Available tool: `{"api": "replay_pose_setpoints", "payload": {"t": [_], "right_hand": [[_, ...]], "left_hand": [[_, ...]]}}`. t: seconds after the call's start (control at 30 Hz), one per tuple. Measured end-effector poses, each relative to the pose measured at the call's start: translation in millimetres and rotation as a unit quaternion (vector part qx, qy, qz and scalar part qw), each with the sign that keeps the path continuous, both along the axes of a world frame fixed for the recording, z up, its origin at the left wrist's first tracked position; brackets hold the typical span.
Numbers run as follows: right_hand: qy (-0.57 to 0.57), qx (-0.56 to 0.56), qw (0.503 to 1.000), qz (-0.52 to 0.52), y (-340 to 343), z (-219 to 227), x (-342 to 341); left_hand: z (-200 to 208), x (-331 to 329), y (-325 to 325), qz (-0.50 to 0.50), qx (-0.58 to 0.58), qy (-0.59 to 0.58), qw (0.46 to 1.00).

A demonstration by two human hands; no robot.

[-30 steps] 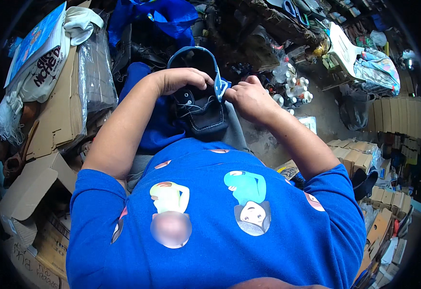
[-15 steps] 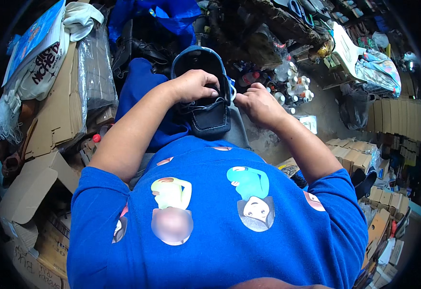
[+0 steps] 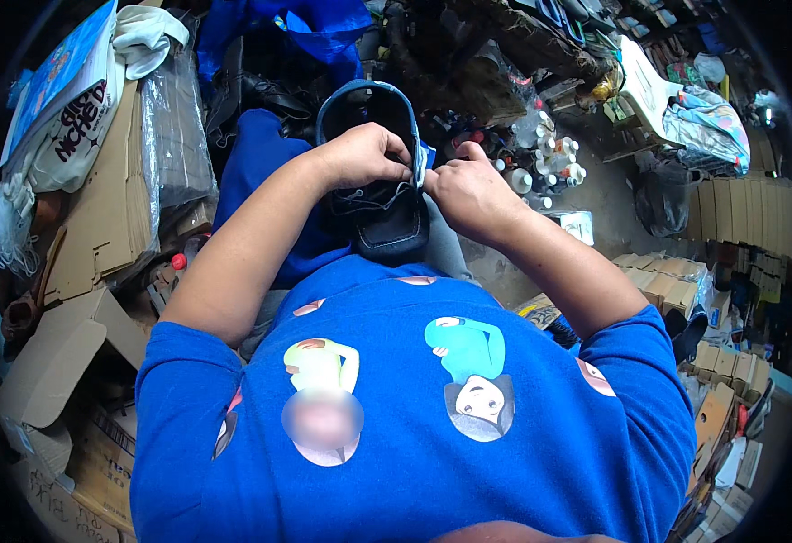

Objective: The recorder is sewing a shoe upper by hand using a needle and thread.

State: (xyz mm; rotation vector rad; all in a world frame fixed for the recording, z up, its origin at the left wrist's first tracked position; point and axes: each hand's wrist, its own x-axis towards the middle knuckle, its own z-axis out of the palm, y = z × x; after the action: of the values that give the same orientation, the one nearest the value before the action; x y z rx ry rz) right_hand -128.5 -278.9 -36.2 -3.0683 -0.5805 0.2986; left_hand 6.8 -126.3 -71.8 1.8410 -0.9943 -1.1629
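Note:
A dark navy shoe with a blue-lined opening lies on my lap, toe toward my body. My left hand is closed over the top of the shoe near its laces. My right hand pinches the shoe's right edge, fingertips touching those of the left hand. Both forearms come in from below, over my blue printed shirt.
Flattened cardboard and a plastic-wrapped stack lie at the left, with open boxes below them. Small bottles stand right of the shoe. Stacks of small boxes fill the right side. Blue fabric lies beyond the shoe.
The shoe has been turned and lifted slightly, showing its opening. My left hand moved right over its top, and both hands now meet at the shoe's right edge.

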Motion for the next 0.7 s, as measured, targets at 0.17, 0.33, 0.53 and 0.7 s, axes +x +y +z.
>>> {"api": "replay_pose_setpoints", "payload": {"t": [0.17,0.33,0.53,0.7], "right_hand": [[-0.001,0.044,0.999,0.024,-17.4,-18.3,2.6],[0.045,0.057,0.997,0.008,-44.3,-23.7,-15.3],[0.123,0.103,0.954,-0.252,-112.9,-8.0,-94.9],[0.021,0.533,0.755,-0.382,-100.5,40.5,-58.4]], "left_hand": [[-12.5,-0.2,0.5,-0.012,-0.021,-0.020,1.000],[-26.9,1.3,5.1,-0.018,-0.068,0.028,0.997],[-21.0,21.1,23.6,0.032,-0.098,0.155,0.983],[-4.4,23.8,33.1,0.074,-0.027,0.105,0.991]]}}
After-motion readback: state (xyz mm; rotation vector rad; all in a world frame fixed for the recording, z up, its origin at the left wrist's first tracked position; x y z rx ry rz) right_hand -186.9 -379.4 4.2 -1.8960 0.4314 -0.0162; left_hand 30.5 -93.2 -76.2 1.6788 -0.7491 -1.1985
